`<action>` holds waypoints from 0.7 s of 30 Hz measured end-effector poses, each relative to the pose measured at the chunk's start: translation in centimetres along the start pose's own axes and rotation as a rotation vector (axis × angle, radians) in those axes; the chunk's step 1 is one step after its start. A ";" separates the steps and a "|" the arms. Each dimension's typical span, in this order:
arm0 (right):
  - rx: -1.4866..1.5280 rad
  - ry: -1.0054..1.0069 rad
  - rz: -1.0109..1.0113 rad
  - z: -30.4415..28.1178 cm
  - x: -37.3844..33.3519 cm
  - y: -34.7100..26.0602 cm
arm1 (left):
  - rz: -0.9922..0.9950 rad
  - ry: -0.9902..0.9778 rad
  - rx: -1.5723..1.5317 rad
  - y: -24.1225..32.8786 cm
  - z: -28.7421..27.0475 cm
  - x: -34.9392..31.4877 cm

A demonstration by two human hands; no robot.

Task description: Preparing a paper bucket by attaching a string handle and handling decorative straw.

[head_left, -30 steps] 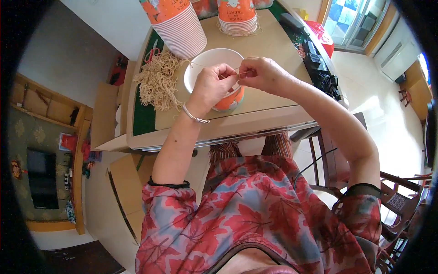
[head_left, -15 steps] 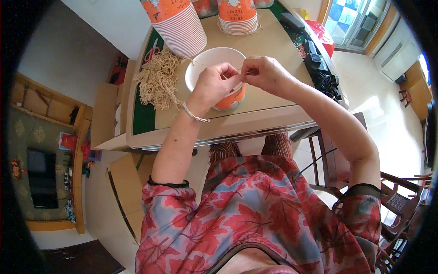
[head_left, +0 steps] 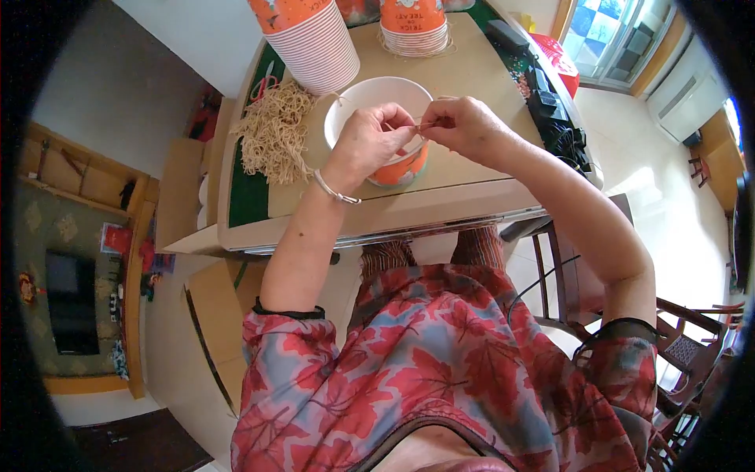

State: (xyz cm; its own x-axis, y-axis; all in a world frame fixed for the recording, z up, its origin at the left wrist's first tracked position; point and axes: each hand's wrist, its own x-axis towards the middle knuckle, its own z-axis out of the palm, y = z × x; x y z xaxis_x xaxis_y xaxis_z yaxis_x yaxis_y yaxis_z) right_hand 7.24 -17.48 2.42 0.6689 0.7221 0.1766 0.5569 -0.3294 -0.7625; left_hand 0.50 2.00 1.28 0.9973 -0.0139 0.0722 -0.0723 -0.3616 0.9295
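Observation:
A paper bucket [head_left: 399,171], orange outside and white inside, stands upright near the table's front edge. Over its right rim my left hand [head_left: 366,140] and my right hand [head_left: 465,130] meet, fingertips nearly touching. Both are closed in a pinch on thin beige string, of which only a little shows between the fingers. The exact shape of the string there is too small to make out. To the left of the bucket lies a tangled heap of beige string [head_left: 275,132].
Behind the heap rises a tall stack of nested paper buckets [head_left: 318,51], with red-handled scissors [head_left: 266,85] beside it. A second stack [head_left: 414,30] stands farther back. Black devices and cables [head_left: 543,102] line the table's right side. A wooden chair [head_left: 578,291] is at the right.
Both hands stay pinched together at the bucket's rim, with slight finger movement. The table and its things sit a little higher in the picture and slightly to the right.

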 end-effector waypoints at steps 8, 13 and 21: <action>-0.027 -0.008 -0.063 -0.2 0.0 0.4 | -0.042 -0.076 0.001 0.1 -0.3 -0.1; -0.042 -0.004 -0.041 -0.2 -0.2 0.6 | 0.021 -0.067 0.063 0.0 0.1 -0.5; 0.025 -0.049 0.050 -0.2 -0.8 -0.5 | 0.102 0.070 0.459 1.6 1.4 -2.1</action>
State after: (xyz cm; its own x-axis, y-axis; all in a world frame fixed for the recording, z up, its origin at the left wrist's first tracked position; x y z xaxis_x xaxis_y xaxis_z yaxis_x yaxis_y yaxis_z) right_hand 6.58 -18.01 2.76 0.6703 0.7343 0.1074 0.5103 -0.3510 -0.7851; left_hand -1.70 0.16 2.11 0.9810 -0.0139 0.1935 -0.1410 -0.7363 0.6618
